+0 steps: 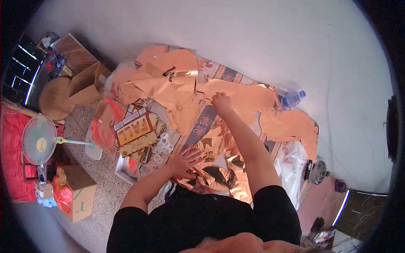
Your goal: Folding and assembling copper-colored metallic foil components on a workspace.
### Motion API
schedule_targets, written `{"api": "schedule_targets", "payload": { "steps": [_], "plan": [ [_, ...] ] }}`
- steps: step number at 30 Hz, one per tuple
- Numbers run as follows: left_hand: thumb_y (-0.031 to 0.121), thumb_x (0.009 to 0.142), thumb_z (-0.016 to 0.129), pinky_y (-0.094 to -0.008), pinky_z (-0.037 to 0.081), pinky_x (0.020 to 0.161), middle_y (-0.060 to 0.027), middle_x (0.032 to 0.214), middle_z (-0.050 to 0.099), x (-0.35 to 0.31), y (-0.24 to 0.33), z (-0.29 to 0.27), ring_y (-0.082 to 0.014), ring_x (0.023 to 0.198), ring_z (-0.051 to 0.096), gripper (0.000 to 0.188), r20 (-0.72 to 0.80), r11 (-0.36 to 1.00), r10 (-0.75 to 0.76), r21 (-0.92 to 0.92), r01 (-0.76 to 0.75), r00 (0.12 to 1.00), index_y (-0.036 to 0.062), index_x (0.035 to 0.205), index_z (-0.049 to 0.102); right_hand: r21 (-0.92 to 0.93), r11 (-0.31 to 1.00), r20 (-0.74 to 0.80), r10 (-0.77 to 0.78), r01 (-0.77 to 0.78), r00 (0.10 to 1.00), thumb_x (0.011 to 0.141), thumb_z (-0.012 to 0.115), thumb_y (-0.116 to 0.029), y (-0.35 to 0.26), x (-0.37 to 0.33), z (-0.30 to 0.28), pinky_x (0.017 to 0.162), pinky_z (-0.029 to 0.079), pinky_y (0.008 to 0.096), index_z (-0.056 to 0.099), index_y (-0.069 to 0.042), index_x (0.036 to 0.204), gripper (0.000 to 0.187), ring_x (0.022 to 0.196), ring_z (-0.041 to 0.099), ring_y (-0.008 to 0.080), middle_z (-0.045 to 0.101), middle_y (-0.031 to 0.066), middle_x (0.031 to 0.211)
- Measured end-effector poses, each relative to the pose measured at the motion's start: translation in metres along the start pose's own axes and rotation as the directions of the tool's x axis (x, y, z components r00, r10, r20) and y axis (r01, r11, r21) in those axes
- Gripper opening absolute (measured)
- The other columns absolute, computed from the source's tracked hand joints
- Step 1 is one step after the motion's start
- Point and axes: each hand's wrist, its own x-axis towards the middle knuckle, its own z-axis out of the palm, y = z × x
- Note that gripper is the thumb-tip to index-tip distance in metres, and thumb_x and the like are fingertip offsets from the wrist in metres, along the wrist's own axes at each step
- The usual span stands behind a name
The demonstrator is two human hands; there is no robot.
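Shiny copper-coloured foil [215,139] lies crumpled in front of me. My left hand [185,162] rests on its left edge, palm down with the fingers spread. Farther off, my right hand [221,103] is reached forward, its fingers curled together at the edge of a flat copper-coloured sheet [249,97]. What those fingers hold, if anything, is too small to make out. Another cut sheet [168,86], with a ragged hole, lies to the left of the right hand. Between the sheets shows a patterned cloth [206,120] with dark floral bands.
Left of my left hand are printed cardboard packs [135,128] and white rolls [163,144]. A plastic bottle [293,99] lies near the wall, and clear plastic bags [291,162] sit at the right. Farther left stand a fan [40,139] and cardboard boxes [84,194].
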Motion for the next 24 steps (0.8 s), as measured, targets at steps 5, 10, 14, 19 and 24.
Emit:
{"api": "schedule_targets", "payload": {
  "steps": [5, 10, 14, 19, 24],
  "plan": [
    [0.059, 0.075, 0.059, -0.0473, 0.01, 0.116, -0.0089, 0.152, 0.026, -0.006, 0.003, -0.006, -0.0253, 0.141, 0.021, 0.083, -0.042, 0.998, -0.03, -0.052, 0.028, 0.999, 0.0132, 0.141, 0.037, -0.046, 0.979, 0.053, -0.194, 0.197, 0.979, 0.077, 0.061, -0.024, 0.011, 0.015, 0.023, 0.064, 0.052, 0.0388, 0.062, -0.01, 0.084, 0.015, 0.085, 0.058, 0.0254, 0.059, 0.0062, 0.093],
    [0.059, 0.076, 0.06, -0.0478, 0.01, 0.116, -0.0087, 0.152, 0.026, -0.016, 0.006, -0.001, -0.026, 0.141, 0.02, 0.081, -0.011, 0.992, -0.08, -0.094, 0.078, 0.997, 0.0153, 0.14, 0.039, 0.608, 0.789, -0.002, 0.114, -0.089, 0.994, 0.074, 0.072, -0.025, -0.004, 0.014, -0.016, 0.055, 0.048, 0.0362, 0.06, -0.005, 0.071, 0.024, 0.064, 0.06, 0.0205, 0.06, 0.0062, 0.071],
    [0.061, 0.077, 0.058, -0.0477, 0.008, 0.116, -0.0086, 0.152, 0.025, -0.005, 0.002, 0.007, -0.0257, 0.142, 0.019, 0.08, -0.039, 0.995, -0.017, -0.099, 0.013, 0.999, 0.0161, 0.141, 0.038, 0.923, 0.162, 0.331, 0.128, -0.349, 0.935, 0.071, 0.078, -0.029, 0.028, 0.002, -0.021, 0.053, 0.045, 0.0343, 0.057, -0.003, 0.068, 0.033, 0.063, 0.057, 0.0144, 0.057, 0.003, 0.065],
    [0.063, 0.078, 0.054, -0.048, 0.009, 0.116, -0.0083, 0.152, 0.025, 0.003, 0.001, 0.004, -0.0254, 0.142, 0.02, 0.081, -0.012, 0.998, -0.003, -0.059, 0.002, 1.0, 0.0163, 0.142, 0.035, 0.864, 0.474, 0.095, 0.175, -0.169, 0.98, 0.079, 0.07, -0.018, 0.055, -0.001, -0.019, 0.054, 0.043, 0.0294, 0.057, -0.002, 0.072, 0.021, 0.058, 0.049, 0.0102, 0.053, 0.001, 0.062],
    [0.064, 0.077, 0.057, -0.0482, 0.011, 0.116, -0.0091, 0.151, 0.026, -0.004, -0.003, 0.005, -0.0271, 0.14, 0.022, 0.083, -0.049, 0.998, 0.004, -0.055, -0.007, 0.999, 0.0156, 0.141, 0.037, 0.929, 0.296, 0.154, 0.238, -0.223, 0.959, 0.081, 0.067, -0.017, 0.04, 0.001, -0.041, 0.058, 0.045, 0.0318, 0.056, -0.001, 0.076, 0.02, 0.064, 0.055, 0.0154, 0.057, 0.0064, 0.065]
  ]
}}
